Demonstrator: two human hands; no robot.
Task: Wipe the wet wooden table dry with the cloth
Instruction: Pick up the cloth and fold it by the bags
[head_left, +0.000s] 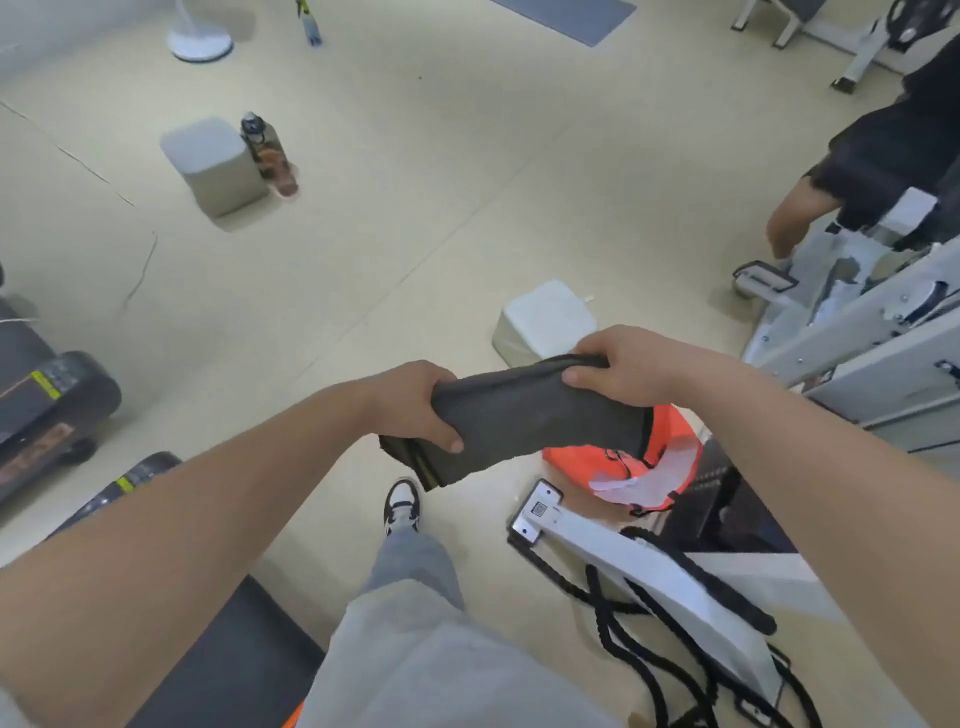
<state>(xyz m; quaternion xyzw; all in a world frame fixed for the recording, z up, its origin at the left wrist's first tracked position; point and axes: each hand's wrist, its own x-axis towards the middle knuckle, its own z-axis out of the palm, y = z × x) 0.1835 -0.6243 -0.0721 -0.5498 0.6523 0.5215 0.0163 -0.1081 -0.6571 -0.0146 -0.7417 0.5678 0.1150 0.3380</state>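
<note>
A dark grey cloth (535, 415), folded into a thick band, is stretched between my two hands above the floor. My left hand (415, 402) grips its lower left end, fingers curled round the fabric. My right hand (618, 364) grips the upper right end, thumb on the near side. No wooden table shows in this view.
An orange bag (660, 462) lies on the beige floor under the cloth. A white block (545, 322) sits beyond it, a grey block (213, 166) and bottle (267, 153) farther left. White gym machine frame (649, 577) with black ropes at right. Another person's leg (795, 213) at upper right.
</note>
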